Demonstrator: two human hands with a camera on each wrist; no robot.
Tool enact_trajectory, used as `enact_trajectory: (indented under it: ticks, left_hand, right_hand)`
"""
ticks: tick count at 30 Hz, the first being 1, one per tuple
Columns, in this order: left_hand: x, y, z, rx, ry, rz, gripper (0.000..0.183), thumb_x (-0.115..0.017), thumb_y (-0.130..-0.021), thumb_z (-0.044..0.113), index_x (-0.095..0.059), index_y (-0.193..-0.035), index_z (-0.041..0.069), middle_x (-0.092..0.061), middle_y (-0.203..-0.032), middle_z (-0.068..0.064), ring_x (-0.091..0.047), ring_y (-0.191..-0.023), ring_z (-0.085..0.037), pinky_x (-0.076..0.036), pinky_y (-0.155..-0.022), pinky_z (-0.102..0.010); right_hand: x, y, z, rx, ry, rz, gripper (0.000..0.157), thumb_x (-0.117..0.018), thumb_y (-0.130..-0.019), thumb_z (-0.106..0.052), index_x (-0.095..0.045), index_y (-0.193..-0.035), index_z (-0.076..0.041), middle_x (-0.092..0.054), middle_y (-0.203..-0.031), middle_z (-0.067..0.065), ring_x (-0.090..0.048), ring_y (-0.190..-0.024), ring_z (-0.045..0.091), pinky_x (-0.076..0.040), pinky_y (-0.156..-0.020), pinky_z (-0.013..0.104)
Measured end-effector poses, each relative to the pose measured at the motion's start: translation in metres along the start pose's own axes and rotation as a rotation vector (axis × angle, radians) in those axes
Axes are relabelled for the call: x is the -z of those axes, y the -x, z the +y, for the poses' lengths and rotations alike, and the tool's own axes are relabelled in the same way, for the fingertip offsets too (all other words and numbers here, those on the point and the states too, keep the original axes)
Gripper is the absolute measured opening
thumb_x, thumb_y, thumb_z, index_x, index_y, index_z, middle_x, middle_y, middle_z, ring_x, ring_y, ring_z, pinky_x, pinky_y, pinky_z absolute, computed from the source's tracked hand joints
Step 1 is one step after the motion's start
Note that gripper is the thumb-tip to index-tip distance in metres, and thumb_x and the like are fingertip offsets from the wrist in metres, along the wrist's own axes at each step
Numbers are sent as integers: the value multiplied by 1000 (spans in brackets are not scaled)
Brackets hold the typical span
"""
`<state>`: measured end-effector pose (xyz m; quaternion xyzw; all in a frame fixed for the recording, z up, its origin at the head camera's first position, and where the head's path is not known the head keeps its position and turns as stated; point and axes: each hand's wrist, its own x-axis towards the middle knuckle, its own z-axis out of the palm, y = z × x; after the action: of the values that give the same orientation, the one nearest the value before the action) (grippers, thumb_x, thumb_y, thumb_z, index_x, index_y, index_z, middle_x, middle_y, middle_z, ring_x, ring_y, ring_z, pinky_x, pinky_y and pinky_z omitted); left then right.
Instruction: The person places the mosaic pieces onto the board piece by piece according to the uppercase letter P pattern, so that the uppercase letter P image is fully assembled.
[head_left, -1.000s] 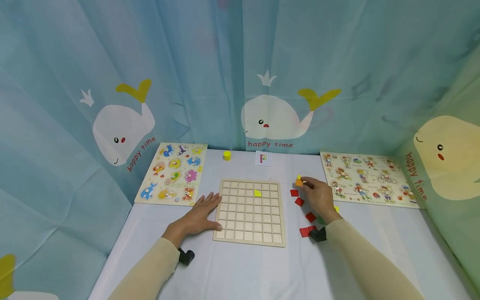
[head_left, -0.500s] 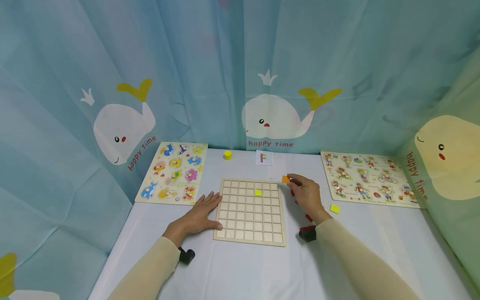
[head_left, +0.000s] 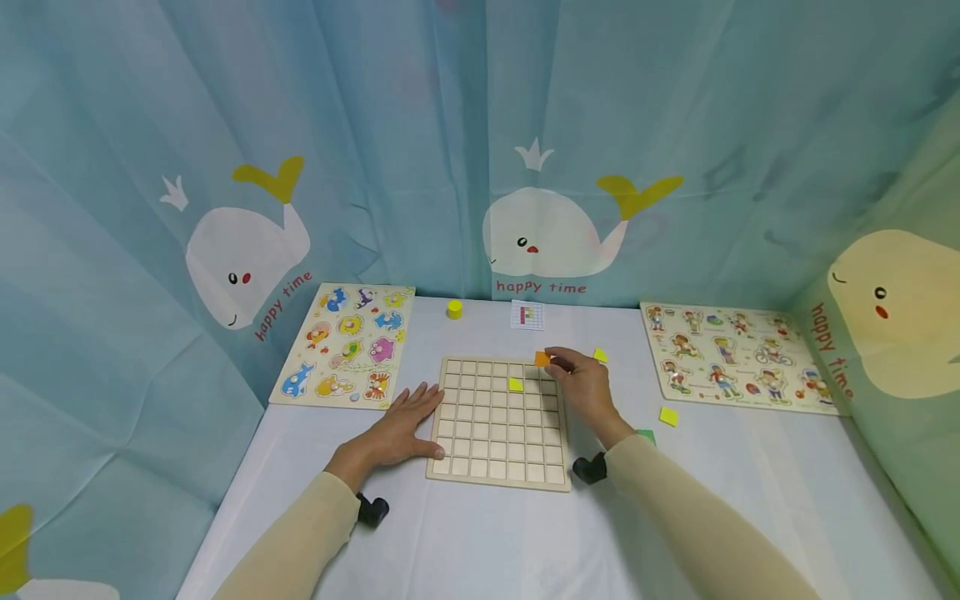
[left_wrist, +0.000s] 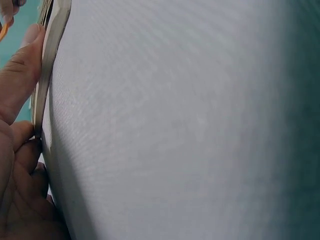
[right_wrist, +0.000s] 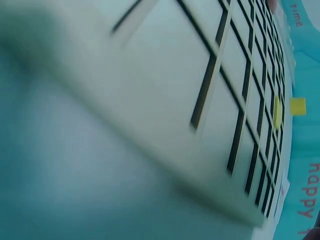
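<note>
A wooden grid board [head_left: 498, 487] lies on the white-covered table, with a yellow square tile [head_left: 516, 384] in one of its upper cells. My left hand [head_left: 397, 431] rests along the board's left edge, fingers extended; the left wrist view has its thumb [left_wrist: 22, 70] against the rim. Over the upper right corner of the board, my right hand [head_left: 588, 390] pinches an orange square tile [head_left: 542, 358] between thumb and fingers. In the right wrist view, the board's cells [right_wrist: 170, 65] fill much of the picture, and the orange tile is out of sight.
A yellow cylinder [head_left: 454, 309] and a small pattern card [head_left: 528, 316] sit behind the board. Picture puzzles [head_left: 345, 346] [head_left: 738, 358] flank it. Right of the board lie yellow tiles [head_left: 669, 416] [head_left: 601, 355] and a green piece [head_left: 646, 436]. Curtains [head_left: 420, 167] enclose the table.
My right hand has carried the orange tile leftward from the loose pieces to above the board's upper right corner. Its arm now covers the red tiles. The left hand stays put.
</note>
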<state>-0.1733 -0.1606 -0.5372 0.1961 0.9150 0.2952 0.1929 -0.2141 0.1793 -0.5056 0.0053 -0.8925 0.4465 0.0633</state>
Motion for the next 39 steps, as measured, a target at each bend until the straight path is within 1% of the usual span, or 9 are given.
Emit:
enact_trajectory:
  ticks: [3,8,12,18,22,26,29,33,39]
  left_hand:
    - [1,0,0,-2,0,2,106,-85,-86,48,-27,-169,16,-17,-177,1,-5,-166,-22,1,-137,-45]
    - [1,0,0,-9,-7,3,106,-85,-86,47,-26,-169,15,-18,-177,0,-5,-166,-22,1,-137,-44]
    - [1,0,0,-20,2,4,106,-85,-86,47,-27,-168,14,-18,-177,-1,-6,-166,-23,2,-137,-44]
    - [1,1,1,-21,8,6,106,-85,-85,47,-27,-168,14,-18,-177,-1,-6,-166,-23,2,-137,-43]
    - [0,1,2,-21,4,9,107,-85,-85,47,-27,-168,14,-18,-177,-1,-6,-166,-23,2,-137,-43]
    - [0,1,1,-25,0,8,107,-85,-86,46,-27,-168,13,-18,-177,-2,-6,-166,-24,2,-137,-43]
    - [0,1,1,-28,3,7,107,-85,-85,46,-27,-168,13,-18,-177,-3,-6,-166,-24,2,-137,-44]
    - [0,2,1,-27,7,5,107,-85,-85,46,-27,-168,12,-18,-177,-3,-6,-166,-24,2,-137,-44]
    - [1,1,1,-28,3,4,107,-85,-85,47,-27,-168,12,-18,-177,-3,-6,-166,-24,2,-137,-44]
  right_hand:
    - [-6,0,-5,16,-19,-24,32,-71,-100,-8,-73,-132,-6,-77,-117,18,-73,-103,32,-63,-80,34]
    - [-15,1,-10,22,-54,-67,32,-72,-100,-10,-74,-132,-8,-76,-114,15,-68,-96,28,-55,-74,25]
    - [-25,0,-11,21,-44,-98,30,-72,-100,-11,-74,-130,-9,-75,-112,13,-65,-94,25,-53,-72,23]
    - [-37,-2,-12,7,-8,-138,30,-72,-100,-11,-75,-129,-9,-75,-114,12,-66,-96,25,-55,-76,30]
    - [-44,-2,-12,-8,16,-162,27,-71,-100,-10,-76,-126,-8,-74,-111,11,-65,-96,24,-56,-80,36]
    - [-49,-1,-11,7,39,-184,26,-73,-98,-9,-78,-123,-7,-72,-107,10,-63,-95,24,-56,-82,38]
    - [-51,0,-11,24,57,-193,26,-75,-96,-10,-78,-122,-7,-73,-107,10,-63,-95,24,-55,-84,39]
    - [-53,0,-13,43,75,-193,26,-77,-95,-9,-79,-121,-6,-74,-110,11,-65,-98,25,-57,-88,43]
    - [-53,1,-16,24,100,-202,26,-77,-95,-11,-79,-120,-7,-74,-114,12,-65,-102,27,-57,-92,46]
